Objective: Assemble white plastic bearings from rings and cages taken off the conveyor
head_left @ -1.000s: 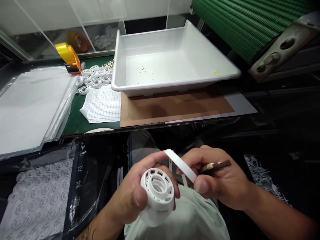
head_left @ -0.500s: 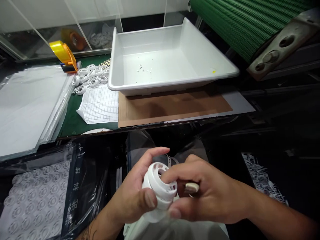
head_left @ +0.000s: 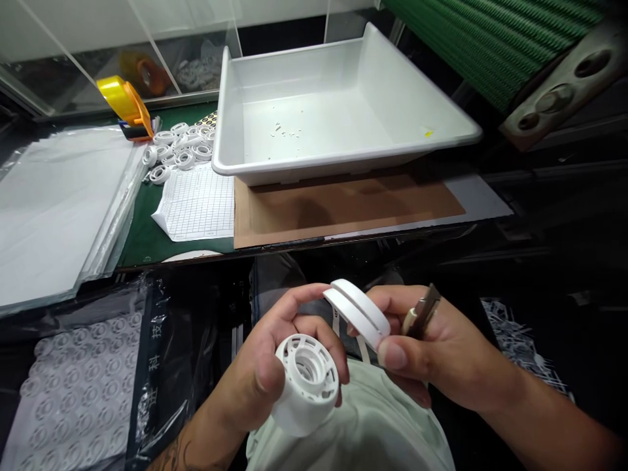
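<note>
My left hand [head_left: 262,369] is closed around a round white plastic housing [head_left: 299,415], whose slotted top with a central hole faces up. Its index fingertip reaches the edge of two white plastic rings [head_left: 360,311], which sit close together, tilted, with a narrow gap between them. Thumb and fingers of my right hand [head_left: 424,356] pinch these rings. Tucked in the same hand is a small tool with a dark metal end and a beige part [head_left: 422,313]; its exact kind is unclear. Both hands are above my lap, over pale green cloth [head_left: 377,425].
A white tray [head_left: 294,163] holding small scraps stands on cardboard [head_left: 343,204]. Left are white rings [head_left: 184,159], a tape dispenser [head_left: 132,111], a printed grid sheet [head_left: 201,206] and bagged sheets [head_left: 59,196]. Bagged round parts [head_left: 78,392] lie lower left, white scraps [head_left: 520,347] right.
The rings have come away from the top of the housing in my left hand. My right hand has drawn them up and to the right, and the slotted top now shows.
</note>
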`<state>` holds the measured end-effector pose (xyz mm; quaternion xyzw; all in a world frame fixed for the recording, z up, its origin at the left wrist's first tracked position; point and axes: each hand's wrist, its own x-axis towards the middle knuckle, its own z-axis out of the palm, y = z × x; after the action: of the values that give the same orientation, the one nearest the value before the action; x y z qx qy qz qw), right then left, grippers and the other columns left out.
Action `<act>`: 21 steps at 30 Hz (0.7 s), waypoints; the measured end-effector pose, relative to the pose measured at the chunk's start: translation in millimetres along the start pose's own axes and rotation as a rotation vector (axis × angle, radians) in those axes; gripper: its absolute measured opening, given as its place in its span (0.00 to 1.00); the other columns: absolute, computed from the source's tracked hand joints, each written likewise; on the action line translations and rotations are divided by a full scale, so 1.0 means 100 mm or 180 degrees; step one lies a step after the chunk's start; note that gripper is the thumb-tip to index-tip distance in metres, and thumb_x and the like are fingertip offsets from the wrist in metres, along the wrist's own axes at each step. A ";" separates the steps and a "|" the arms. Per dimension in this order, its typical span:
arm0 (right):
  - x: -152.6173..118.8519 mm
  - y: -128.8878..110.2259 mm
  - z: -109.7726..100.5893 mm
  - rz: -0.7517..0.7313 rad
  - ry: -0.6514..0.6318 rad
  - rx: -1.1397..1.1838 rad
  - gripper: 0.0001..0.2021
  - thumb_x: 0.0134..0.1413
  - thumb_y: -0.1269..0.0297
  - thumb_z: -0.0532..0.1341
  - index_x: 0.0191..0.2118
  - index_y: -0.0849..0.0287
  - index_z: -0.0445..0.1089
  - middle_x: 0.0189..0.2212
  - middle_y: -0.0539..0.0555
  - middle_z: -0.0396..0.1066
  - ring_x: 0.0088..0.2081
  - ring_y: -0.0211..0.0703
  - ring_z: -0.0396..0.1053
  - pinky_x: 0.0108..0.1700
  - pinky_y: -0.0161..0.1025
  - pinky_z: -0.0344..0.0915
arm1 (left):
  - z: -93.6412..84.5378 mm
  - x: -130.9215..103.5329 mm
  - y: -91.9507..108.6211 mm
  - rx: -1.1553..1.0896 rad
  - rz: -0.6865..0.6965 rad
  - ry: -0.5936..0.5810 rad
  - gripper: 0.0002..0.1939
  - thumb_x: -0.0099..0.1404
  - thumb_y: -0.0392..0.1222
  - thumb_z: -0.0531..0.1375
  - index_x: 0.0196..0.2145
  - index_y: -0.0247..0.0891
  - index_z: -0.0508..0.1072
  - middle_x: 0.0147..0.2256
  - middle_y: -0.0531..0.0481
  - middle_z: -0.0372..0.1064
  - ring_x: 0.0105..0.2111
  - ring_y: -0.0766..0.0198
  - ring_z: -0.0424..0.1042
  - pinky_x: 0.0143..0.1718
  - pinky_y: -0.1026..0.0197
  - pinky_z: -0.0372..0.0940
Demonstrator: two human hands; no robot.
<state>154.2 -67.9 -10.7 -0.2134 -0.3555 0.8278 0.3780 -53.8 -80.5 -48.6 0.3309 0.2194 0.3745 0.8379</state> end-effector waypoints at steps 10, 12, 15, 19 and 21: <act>-0.01 0.07 0.00 0.0060 -0.0022 -0.0230 0.13 0.70 0.60 0.73 0.42 0.65 0.76 0.26 0.50 0.69 0.21 0.30 0.63 0.20 0.22 0.58 | -0.03 -0.02 -0.03 -0.0140 -0.0022 0.0055 0.48 0.57 0.75 0.70 0.64 0.41 0.68 0.37 0.45 0.78 0.28 0.62 0.75 0.30 0.63 0.69; -0.03 0.09 0.03 0.0036 -0.0071 -0.0438 0.14 0.70 0.59 0.73 0.42 0.65 0.76 0.27 0.50 0.70 0.20 0.29 0.63 0.20 0.22 0.58 | -0.02 -0.01 -0.01 -0.0169 -0.0113 0.0093 0.47 0.55 0.73 0.71 0.63 0.43 0.70 0.38 0.46 0.77 0.31 0.62 0.74 0.35 0.63 0.69; -0.05 0.04 0.05 -0.0002 0.0025 -0.0409 0.15 0.71 0.55 0.72 0.42 0.63 0.74 0.28 0.50 0.71 0.18 0.29 0.60 0.18 0.23 0.55 | -0.01 -0.02 0.04 -0.0117 -0.0226 0.0151 0.47 0.52 0.68 0.76 0.62 0.43 0.71 0.36 0.48 0.77 0.31 0.65 0.72 0.33 0.66 0.67; 0.14 -0.20 -0.18 -0.0415 0.0740 -0.2302 0.15 0.70 0.52 0.71 0.42 0.60 0.75 0.19 0.45 0.66 0.17 0.34 0.59 0.19 0.29 0.52 | 0.00 -0.10 0.13 0.0296 0.0005 0.0587 0.49 0.45 0.48 0.84 0.62 0.45 0.72 0.38 0.50 0.78 0.29 0.69 0.70 0.29 0.70 0.64; 0.37 -0.34 -0.41 -0.0528 0.1204 -0.3968 0.13 0.70 0.54 0.68 0.41 0.60 0.75 0.19 0.46 0.67 0.19 0.38 0.62 0.23 0.32 0.55 | 0.01 -0.14 0.17 0.0648 0.0189 0.0738 0.46 0.45 0.40 0.84 0.61 0.47 0.74 0.39 0.52 0.78 0.29 0.70 0.70 0.29 0.71 0.64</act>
<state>172.9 -5.3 -15.5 -0.5062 -0.7112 0.3830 0.3021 -70.0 -83.2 -33.4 0.3751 0.3415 0.4107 0.7576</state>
